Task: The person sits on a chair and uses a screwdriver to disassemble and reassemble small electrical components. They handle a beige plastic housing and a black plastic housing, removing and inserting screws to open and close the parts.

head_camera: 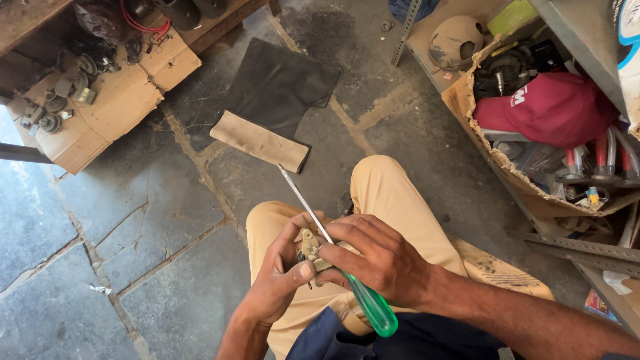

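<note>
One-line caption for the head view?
Left hand holds a small metal part; right hand grips a green-handled screwdriver.

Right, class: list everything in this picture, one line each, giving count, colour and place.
screwdriver: one, green handle, steel shaft, right hand
small metal part: one, dull brass, between both hands
dark mat: one, black, floor ahead
tan cloth: one, on the mat's near edge
cardboard sheet: one, brown, top left, carrying small metal parts
red cap: one, in torn box, right
left hand: holds the part
right hand: grips the screwdriver
</note>
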